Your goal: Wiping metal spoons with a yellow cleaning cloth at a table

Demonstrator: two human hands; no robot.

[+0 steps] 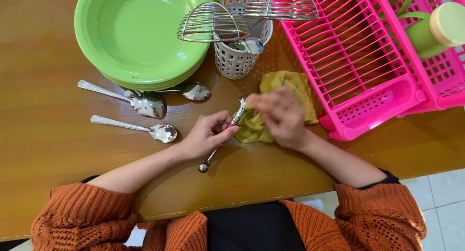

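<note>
Utensil point(224, 134) held over the table point(38, 62) edge, between both hands, by the cloth point(271, 105).

Left hand point(206, 134) pinched its red-banded middle; the right hand point(281, 117), blurred, pressed the yellow cloth round the fluted upper end, the ball tip hanging free. It looked light, stiff, thin metal, likely slippery if wet, best gripped mid-handle. Three spoons point(145, 103) lay left, below stacked green plates point(140, 35); a white caddy point(237, 57) and pink rack point(358, 62) stood behind.

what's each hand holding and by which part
Left hand grips a small metal utensil by its red mid-handle; right hand presses a yellow cloth around its upper end.
</note>
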